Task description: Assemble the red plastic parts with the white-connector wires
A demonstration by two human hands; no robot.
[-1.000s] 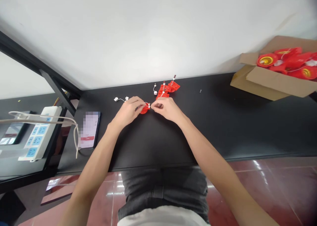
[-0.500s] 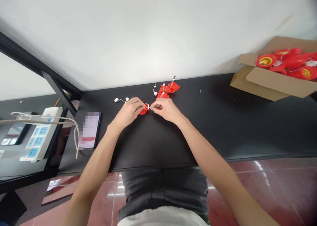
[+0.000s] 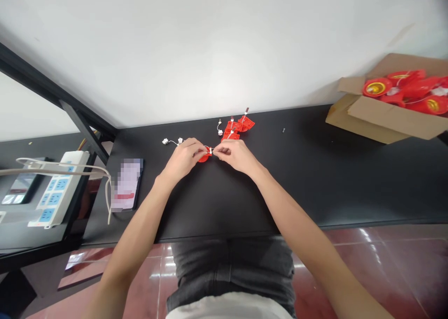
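Note:
Over the middle of the black table, my left hand (image 3: 187, 156) pinches a small red plastic piece (image 3: 203, 158) with a white part at its right end. My right hand (image 3: 235, 153) is closed beside it, fingertips at the end of that white part; what exactly they pinch is too small to make out. Just behind my right hand lie several red plastic pieces (image 3: 246, 123), each with a white lead and a dark tip. Small white connectors on wires (image 3: 165, 142) lie behind my left hand, and another white connector (image 3: 220, 132) rests near the red pieces.
A cardboard box (image 3: 371, 118) full of red and gold parts stands at the right against the wall. At left, a phone (image 3: 126, 186) lies on the table (image 3: 224, 207) under a pale cable (image 3: 107, 193). A white power strip (image 3: 58, 188) sits past the black frame.
Both hands stay at the red piece in nearly the same pose. The whole view has shifted very slightly; nothing else has visibly moved.

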